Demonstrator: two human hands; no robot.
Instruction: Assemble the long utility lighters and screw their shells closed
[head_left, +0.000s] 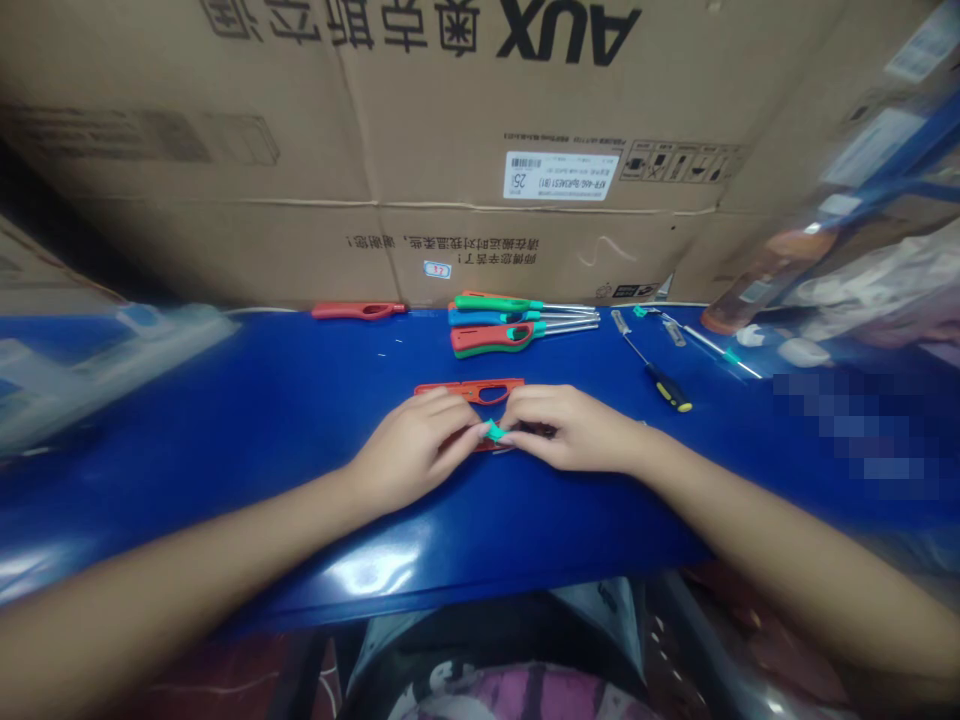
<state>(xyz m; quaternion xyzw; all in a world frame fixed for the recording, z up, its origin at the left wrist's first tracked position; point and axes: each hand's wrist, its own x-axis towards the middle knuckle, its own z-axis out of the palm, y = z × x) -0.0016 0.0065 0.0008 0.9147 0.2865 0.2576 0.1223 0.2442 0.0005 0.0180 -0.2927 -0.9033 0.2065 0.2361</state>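
Observation:
My left hand (439, 437) and my right hand (559, 428) meet over the blue table, fingers pinched together. Between their fingertips is a small teal-green plastic piece (494, 431), the same colour as the triggers on the nearby lighters. Just beyond my fingers lies an orange lighter casing half (469, 389) with a trigger opening. Another orange-red casing part (491, 446) shows under the fingertips, largely covered by them. Farther back is a stack of gas lighters (495, 335) in red, green and blue with metal barrels.
A red lighter body (358, 311) lies by the upright cardboard box (442, 220). On the right are a black-yellow screwdriver (667, 388), a metal lighter tube with teal ends (705, 343), an orange bottle (765, 280) and plastic bags (885, 285). A clear plastic-wrapped item (97, 370) stands left.

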